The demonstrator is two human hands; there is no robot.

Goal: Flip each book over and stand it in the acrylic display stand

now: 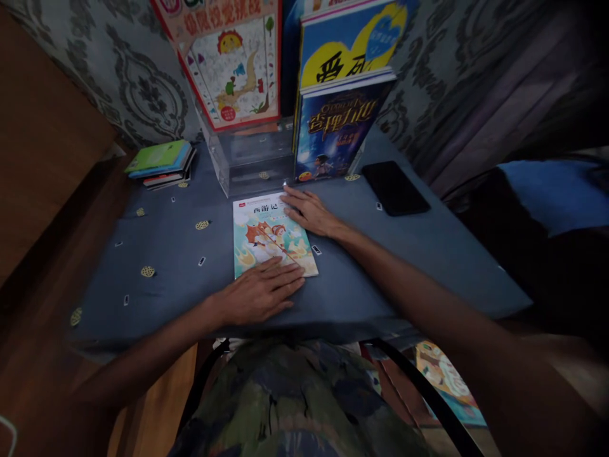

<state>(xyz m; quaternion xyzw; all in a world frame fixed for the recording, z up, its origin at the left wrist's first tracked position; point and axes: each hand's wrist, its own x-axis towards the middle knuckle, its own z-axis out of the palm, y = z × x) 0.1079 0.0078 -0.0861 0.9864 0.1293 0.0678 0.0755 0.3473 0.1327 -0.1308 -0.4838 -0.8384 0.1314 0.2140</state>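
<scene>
While left grip (261,291) lies flat, fingers extended, over near edge of booklet (273,233), right grip (308,211) sits spread at its far-right corner; booklet on counter (171,251) under both, phone (394,187) right of right grip.

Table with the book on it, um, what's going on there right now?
A person has both open hands on a closed book lying on the table. The left hand lies across its lower edge, and the right hand is at its upper right edge. Behind it is a clear rack with upright books; a phone lies to the right.
</scene>
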